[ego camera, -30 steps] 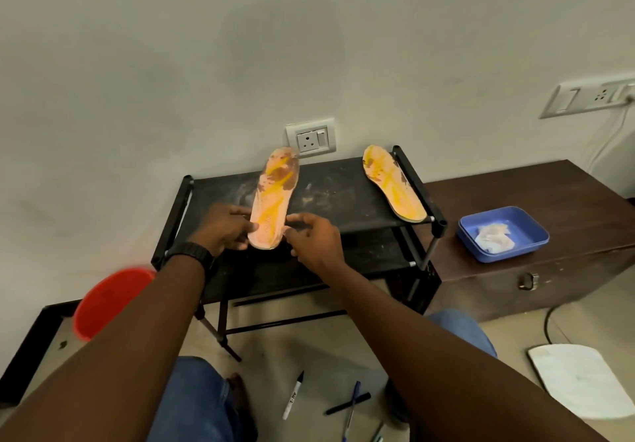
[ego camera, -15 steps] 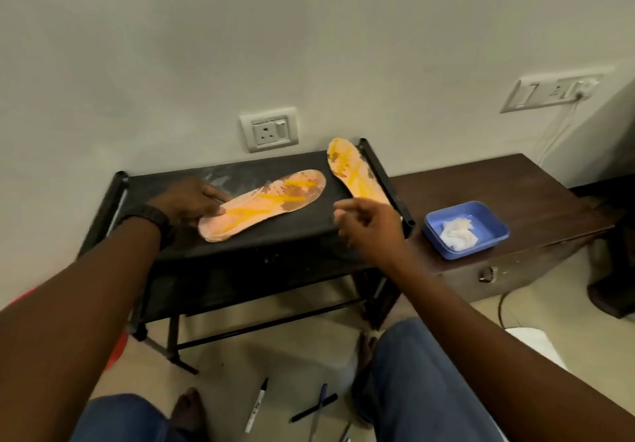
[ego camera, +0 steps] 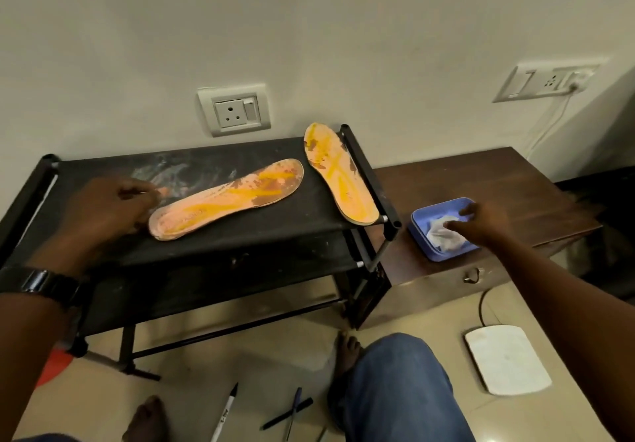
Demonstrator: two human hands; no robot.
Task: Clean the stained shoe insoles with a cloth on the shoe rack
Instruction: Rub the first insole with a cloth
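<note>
Two orange insoles with yellow and brown stains lie on the black shoe rack (ego camera: 281,232). The nearer insole (ego camera: 226,199) lies slantwise across the top shelf, and my left hand (ego camera: 106,208) rests at its heel end, fingers touching the edge. The second insole (ego camera: 338,175) lies along the rack's right rail. A white cloth (ego camera: 443,235) sits crumpled in a blue tray (ego camera: 426,245) on the brown bench. My right hand (ego camera: 477,223) hovers over the tray with spread fingers touching the cloth, not closed on it.
The low brown bench (ego camera: 498,180) stands right of the rack. On the floor lie several pens (ego camera: 292,410), a white board (ego camera: 508,359) and a red bowl (ego camera: 55,362) at the left. My knee (ego camera: 398,383) and bare feet are below. Wall sockets (ego camera: 235,110) sit behind the rack.
The nearer insole was turned from upright to slantwise on the shelf. My right hand let go of it and moved right to the blue tray, reaching the cloth. The view shifted right.
</note>
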